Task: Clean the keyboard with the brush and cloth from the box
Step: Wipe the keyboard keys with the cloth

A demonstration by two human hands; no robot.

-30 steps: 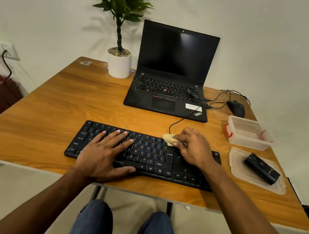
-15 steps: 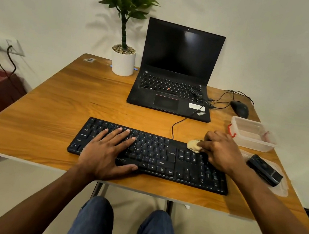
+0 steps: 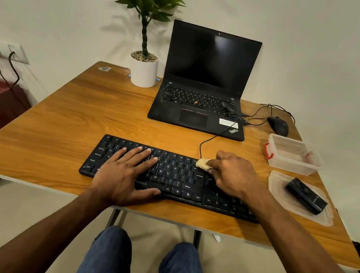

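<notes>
1. Wooden table (image 3: 63, 134), bearing everything below.
2. Black keyboard (image 3: 175, 177), near the front edge.
3. Left hand (image 3: 122, 174), fingers spread flat on the keys.
4. Right hand (image 3: 233, 175), pinching the cloth.
5. Clear box (image 3: 293, 155), right of the keyboard, lid off.
6. Pale cloth (image 3: 203, 163), bunched on the keyboard's upper row.

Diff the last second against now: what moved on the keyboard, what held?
The right hand, pinching the cloth, wiped right along the keyboard top rows, then partway back left. Nothing taken or released. The left hand stayed flat on the left keys; box, lid and black brush case unchanged.
</notes>
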